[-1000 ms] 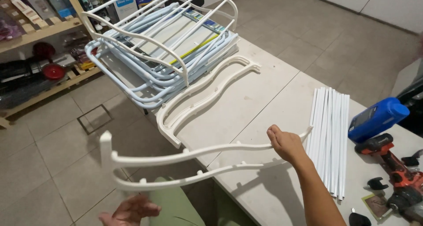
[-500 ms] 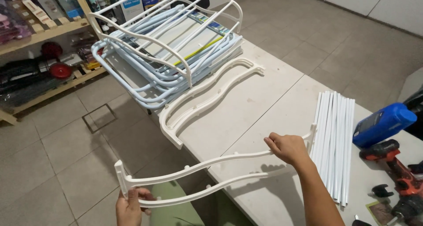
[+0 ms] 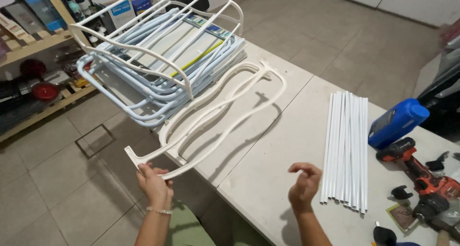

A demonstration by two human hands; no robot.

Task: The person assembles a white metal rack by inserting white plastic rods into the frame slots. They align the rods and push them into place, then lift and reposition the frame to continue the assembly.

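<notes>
- Lower left of the frame, the left hand point(image 3: 152, 184) has its fingers wrapped around the near end of a curvy white frame piece point(image 3: 218, 116), gripping it just past the table edge so that end hangs out over the tiled floor.
- Lower middle, the right hand point(image 3: 304, 186) is holding nothing, fingers loosely curled and apart, hovering above the white table point(image 3: 268, 179) just beside the bundle of white rods point(image 3: 346, 150).
- Labels: a blue box with a pale label point(image 3: 120, 12) sits top left on the wooden shelf point(image 3: 40, 45), and a striped blue-and-green sticker point(image 3: 206, 27) lies on the flat panel inside the stack of frames, top middle.
- Right side, a blue bottle-shaped container point(image 3: 398, 122) with a dark label panel lies tilted next to a red and black drill point(image 3: 421, 179).
- Upper left, the stack of pale blue tube frames point(image 3: 158, 78) with a white wire rack point(image 3: 158, 40) on top takes up the far end of the table.
- The held piece is two thin wavy white rails joined at the ends. It runs from the left hand up to the middle of the frame and lies over a second matching piece point(image 3: 191, 116) on the table.
</notes>
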